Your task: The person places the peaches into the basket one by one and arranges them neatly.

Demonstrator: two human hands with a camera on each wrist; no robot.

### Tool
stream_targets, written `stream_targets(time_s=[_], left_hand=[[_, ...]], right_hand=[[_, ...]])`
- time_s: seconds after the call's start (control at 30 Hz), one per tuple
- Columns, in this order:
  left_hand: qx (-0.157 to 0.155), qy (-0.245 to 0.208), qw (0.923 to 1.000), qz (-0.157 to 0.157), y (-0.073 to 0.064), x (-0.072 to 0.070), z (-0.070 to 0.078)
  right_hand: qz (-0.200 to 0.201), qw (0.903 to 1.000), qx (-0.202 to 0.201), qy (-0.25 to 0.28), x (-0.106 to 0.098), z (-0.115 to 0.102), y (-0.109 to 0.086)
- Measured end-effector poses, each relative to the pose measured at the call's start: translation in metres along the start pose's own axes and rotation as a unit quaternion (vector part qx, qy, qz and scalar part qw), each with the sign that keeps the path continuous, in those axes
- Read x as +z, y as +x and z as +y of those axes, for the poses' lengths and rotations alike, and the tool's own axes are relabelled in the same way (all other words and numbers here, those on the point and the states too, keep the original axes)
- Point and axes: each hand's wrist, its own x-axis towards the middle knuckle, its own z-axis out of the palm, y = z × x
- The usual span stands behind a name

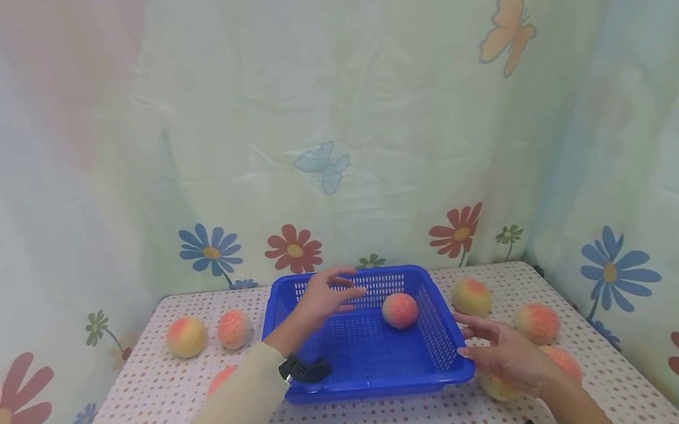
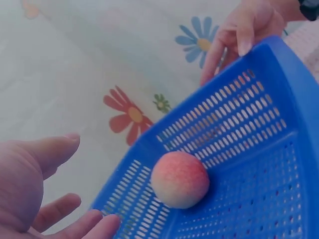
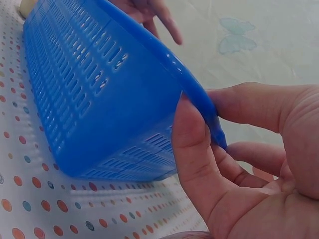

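A blue plastic basket (image 1: 354, 361) with slotted walls stands on the table, a single pink-and-yellow peach (image 1: 400, 310) inside it toward the back right. My left hand (image 1: 323, 300) hovers over the basket's back left part, fingers spread and nothing between them. In the left wrist view, the peach (image 2: 180, 179) lies beyond that hand's fingertips. At the right side, my right hand (image 1: 507, 356) grips the basket's rim, which passes between thumb and fingers (image 3: 192, 124) in the right wrist view.
Left of the basket lie a yellow peach (image 1: 187, 336), a pinker one (image 1: 234, 329) and one partly behind my sleeve (image 1: 220, 379). Several more peaches sit on the right, including one at the back (image 1: 472, 296) and one farther right (image 1: 537, 323). A flowered curtain (image 1: 235, 147) encloses the dotted table (image 1: 149, 408).
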Motion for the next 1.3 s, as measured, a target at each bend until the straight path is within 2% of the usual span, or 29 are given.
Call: stream_targets(time_s=[0.47,0.7,0.97,1.13,1.3], left_hand=[[0.043,-0.006,0.9974,0.057,-0.034,-0.030,0.004],[0.049,0.002,0.9943,0.095,-0.053,-0.046,-0.001],[0.030,0.060,0.9831,0.170,-0.076,-0.062,-0.015],[0.029,0.064,0.9754,0.209,-0.084,-0.075,-0.024],[0.020,0.090,0.9663,0.240,-0.094,-0.088,-0.038]], right_hand=[[0.003,1.0000,0.001,-0.002,0.000,-0.001,-0.002],[0.012,0.9999,0.001,-0.012,0.002,-0.003,0.001],[0.010,0.9999,-0.002,-0.007,0.003,-0.003,0.000],[0.019,0.9998,0.003,-0.011,0.004,-0.002,-0.001],[0.024,0.9997,0.002,-0.007,0.005,-0.003,-0.003]])
